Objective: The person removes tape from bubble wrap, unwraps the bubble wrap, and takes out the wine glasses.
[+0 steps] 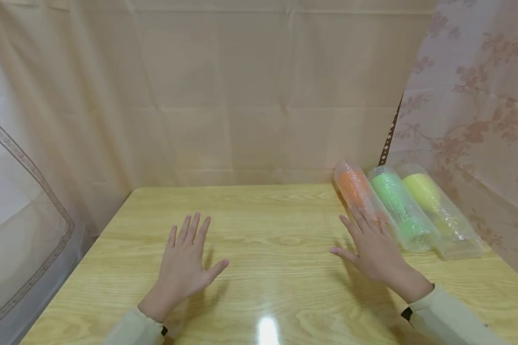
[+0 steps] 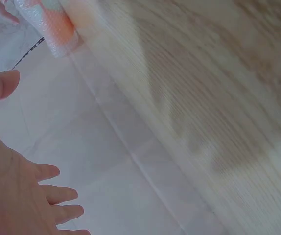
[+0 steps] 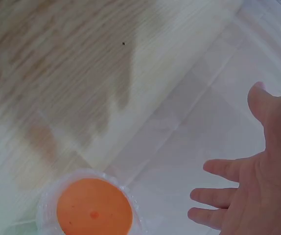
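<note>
My left hand (image 1: 183,266) is held over the left part of the wooden table, fingers straight and spread, holding nothing. On the other side my right hand (image 1: 373,249) is spread the same way, also holding nothing. Its fingertips overlap the near end of an orange bubble-wrapped item (image 1: 353,186) in the head view; the right wrist view shows a gap between the fingers and the round orange end (image 3: 94,208). Beside it lie a green bubble-wrapped item (image 1: 390,194) and a yellow bubble-wrapped item (image 1: 423,191). The wrap blurs their exact shapes.
The pale wood table (image 1: 267,249) has its far edge against a beige curtain (image 1: 250,96). A flower-patterned cloth (image 1: 479,120) hangs at the right, close behind the wrapped items. White fabric with a trimmed border (image 1: 26,163) hangs at the left.
</note>
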Available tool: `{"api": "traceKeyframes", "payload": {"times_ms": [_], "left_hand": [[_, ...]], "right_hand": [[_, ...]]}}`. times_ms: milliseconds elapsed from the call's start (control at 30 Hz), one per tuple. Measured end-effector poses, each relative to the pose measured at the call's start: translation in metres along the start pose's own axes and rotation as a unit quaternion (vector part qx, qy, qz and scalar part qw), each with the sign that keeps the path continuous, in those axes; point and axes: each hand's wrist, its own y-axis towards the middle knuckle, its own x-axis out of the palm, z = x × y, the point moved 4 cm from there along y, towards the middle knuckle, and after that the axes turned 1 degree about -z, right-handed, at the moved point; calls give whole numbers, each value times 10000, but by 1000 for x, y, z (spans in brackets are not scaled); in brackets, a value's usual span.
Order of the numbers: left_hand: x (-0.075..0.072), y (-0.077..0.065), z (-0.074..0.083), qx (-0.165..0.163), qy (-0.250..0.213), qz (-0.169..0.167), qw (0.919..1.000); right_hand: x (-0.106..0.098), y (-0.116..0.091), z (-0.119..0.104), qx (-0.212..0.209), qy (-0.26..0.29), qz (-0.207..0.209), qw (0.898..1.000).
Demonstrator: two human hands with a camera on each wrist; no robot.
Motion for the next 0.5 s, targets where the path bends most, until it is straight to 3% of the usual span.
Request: {"api": "traceKeyframes", "payload": {"times_ms": [500], "left_hand": [[2, -1, -3, 16, 94, -38, 9999]], "right_hand": [[-8, 16, 12, -110, -219, 19, 9997]]}}
